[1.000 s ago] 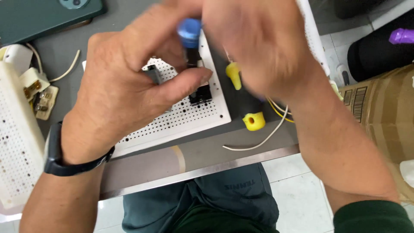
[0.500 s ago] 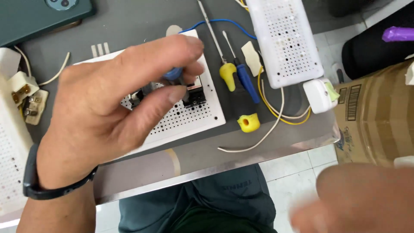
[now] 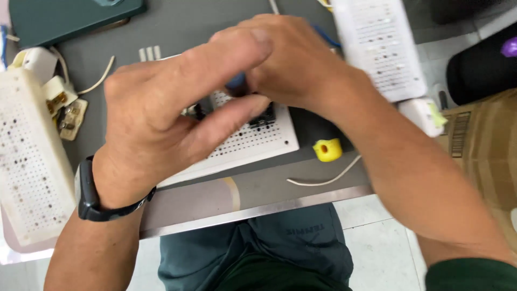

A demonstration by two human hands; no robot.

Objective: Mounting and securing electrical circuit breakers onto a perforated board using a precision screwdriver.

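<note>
Both hands meet over the white perforated board [image 3: 253, 143], covering most of what sits on it. Left hand [image 3: 161, 124] is half-curled, thumb and forefinger stretched toward the middle; fingertips reach a small blue-topped part [image 3: 236, 82], only a sliver of which shows. Can't tell whether the left hand actually pinches it or just steadies it. Right hand [image 3: 293, 67] comes in from the far side, fingers bent down over the same spot; its fingertips are hidden behind the left thumb, so its grip can't be read either. A black component [image 3: 264, 116] on the board peeks out under the right hand, partly covered. Black wristband [image 3: 89, 196] on the left wrist.

Board lies on the grey table [image 3: 204, 202], near its front edge. Just right of the board: a yellow screwdriver handle [image 3: 327, 149], shaft hidden under the right forearm. A loose white wire [image 3: 323, 178] lies in front of it. Left edge: a second, grubby perforated board [image 3: 29, 156], with small cream connectors [image 3: 64, 105] beside it. Far right: a third perforated board [image 3: 377, 46], cut off at the top. Dark green case [image 3: 70, 16] top left, also cropped. Cardboard box [image 3: 484, 145] at the right edge.
</note>
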